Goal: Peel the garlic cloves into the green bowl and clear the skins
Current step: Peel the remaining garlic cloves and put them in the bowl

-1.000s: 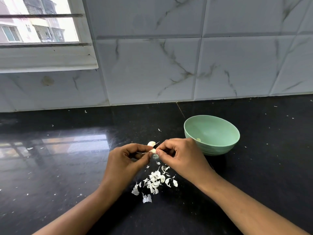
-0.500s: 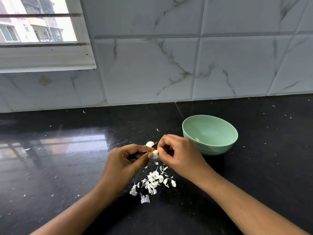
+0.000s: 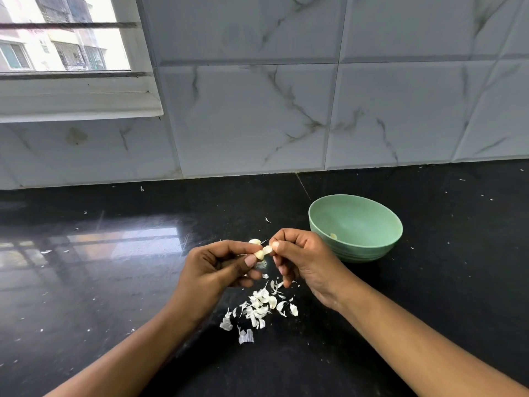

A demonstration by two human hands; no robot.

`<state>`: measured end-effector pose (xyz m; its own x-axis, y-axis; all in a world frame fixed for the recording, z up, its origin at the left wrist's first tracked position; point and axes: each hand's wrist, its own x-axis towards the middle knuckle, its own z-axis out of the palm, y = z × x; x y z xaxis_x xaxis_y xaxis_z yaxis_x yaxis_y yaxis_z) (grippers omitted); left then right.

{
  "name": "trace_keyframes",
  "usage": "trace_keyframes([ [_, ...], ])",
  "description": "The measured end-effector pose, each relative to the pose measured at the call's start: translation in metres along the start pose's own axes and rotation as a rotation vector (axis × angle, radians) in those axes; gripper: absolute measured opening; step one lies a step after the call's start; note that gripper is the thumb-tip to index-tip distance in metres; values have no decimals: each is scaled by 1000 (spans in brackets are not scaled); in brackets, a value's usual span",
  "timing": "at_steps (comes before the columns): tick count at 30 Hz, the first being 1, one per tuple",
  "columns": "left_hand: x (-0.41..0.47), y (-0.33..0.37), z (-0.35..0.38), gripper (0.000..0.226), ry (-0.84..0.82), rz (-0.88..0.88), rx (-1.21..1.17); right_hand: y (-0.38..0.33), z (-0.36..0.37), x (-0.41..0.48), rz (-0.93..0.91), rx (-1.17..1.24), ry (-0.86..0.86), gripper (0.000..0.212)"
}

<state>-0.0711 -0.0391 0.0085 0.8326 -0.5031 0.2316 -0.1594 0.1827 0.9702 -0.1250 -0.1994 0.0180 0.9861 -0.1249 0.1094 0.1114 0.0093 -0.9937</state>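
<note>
My left hand (image 3: 217, 270) pinches a pale garlic clove (image 3: 260, 254) between thumb and fingers above the black counter. My right hand (image 3: 300, 257) pinches a flap of skin (image 3: 267, 249) at the clove's tip. Another clove (image 3: 254, 241) lies on the counter just behind my fingers. A heap of white garlic skins (image 3: 262, 306) is spread on the counter below both hands. The green bowl (image 3: 380, 250) stands upright to the right of my right hand, with one peeled clove (image 3: 333, 236) inside it.
The black glossy counter (image 3: 100, 267) runs back to a marble-tiled wall (image 3: 286, 110). A window with a white frame (image 3: 71, 96) is at the upper left. Small skin flecks (image 3: 267, 220) are scattered over the counter.
My right hand has shifted a little up and right, drawing a flap of skin away from the clove. The left hand keeps its hold in about the same spot.
</note>
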Motion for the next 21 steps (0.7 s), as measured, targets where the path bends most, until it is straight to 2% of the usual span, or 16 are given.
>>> trace_keyframes([
  [6, 3, -1, -1, 11, 37, -27, -104, 0, -2, 1, 2, 45, 54, 25],
  [7, 4, 0, -2, 15, 34, -36, -139, -1, -4, 2, -9, 16, 63, 24],
  [9, 7, -3, -6, 49, 34, -61, -176, -2, -9, 1, -41, -162, 54, 20],
  [10, 8, -4, -6, 59, 47, -84, -186, -3, -11, 1, -57, -297, 36, 16],
  [12, 9, -6, -7, 64, 49, -135, -216, -5, -15, 1, -83, -553, -1, 12],
  [14, 10, -7, -6, 54, 41, -186, -250, -4, -16, 1, -98, -708, -24, 11],
  [17, 9, -6, -2, 19, 50, -274, -286, -1, -16, 1, -95, -779, -52, 11],
  [21, 9, -4, -1, 19, 29, -303, -267, -1, -14, 0, -140, -737, -42, 19],
])
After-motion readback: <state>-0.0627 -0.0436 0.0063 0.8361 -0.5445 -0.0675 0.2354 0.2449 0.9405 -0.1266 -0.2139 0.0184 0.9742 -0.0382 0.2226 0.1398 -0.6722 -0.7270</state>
